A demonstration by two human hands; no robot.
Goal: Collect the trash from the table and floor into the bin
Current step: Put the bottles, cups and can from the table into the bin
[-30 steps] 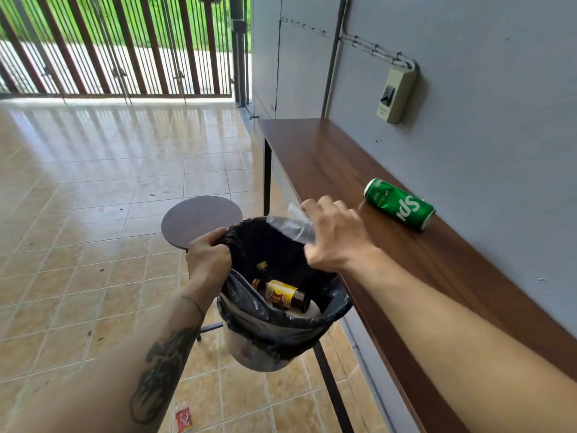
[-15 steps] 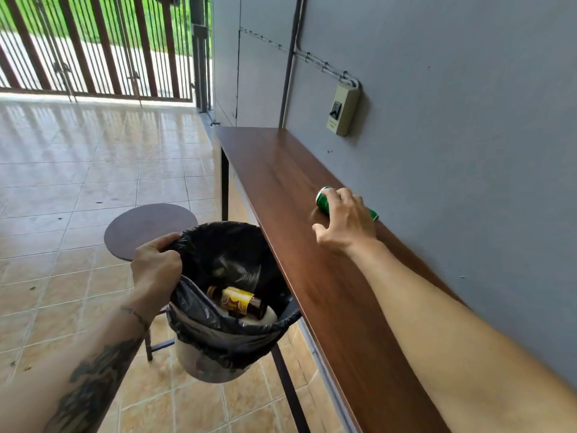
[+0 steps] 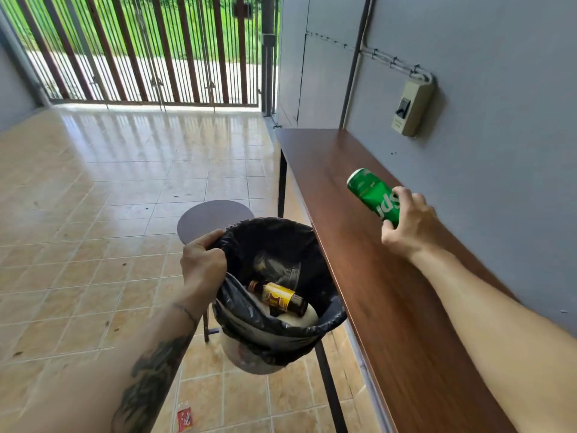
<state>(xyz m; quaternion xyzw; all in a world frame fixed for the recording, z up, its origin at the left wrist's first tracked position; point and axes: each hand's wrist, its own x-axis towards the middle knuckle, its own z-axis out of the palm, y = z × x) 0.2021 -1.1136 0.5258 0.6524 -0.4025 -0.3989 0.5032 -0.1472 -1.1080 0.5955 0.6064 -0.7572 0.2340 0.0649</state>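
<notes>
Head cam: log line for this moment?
right hand: holds can above table | left hand: grips bin rim | wrapper: on floor

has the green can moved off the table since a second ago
Yes. The green can lay on the table by the wall; now the right hand holds it lifted above the tabletop.

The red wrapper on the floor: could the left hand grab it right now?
Probably not: the left hand is gripping the bin rim, and the wrapper lies low on the floor.
</notes>
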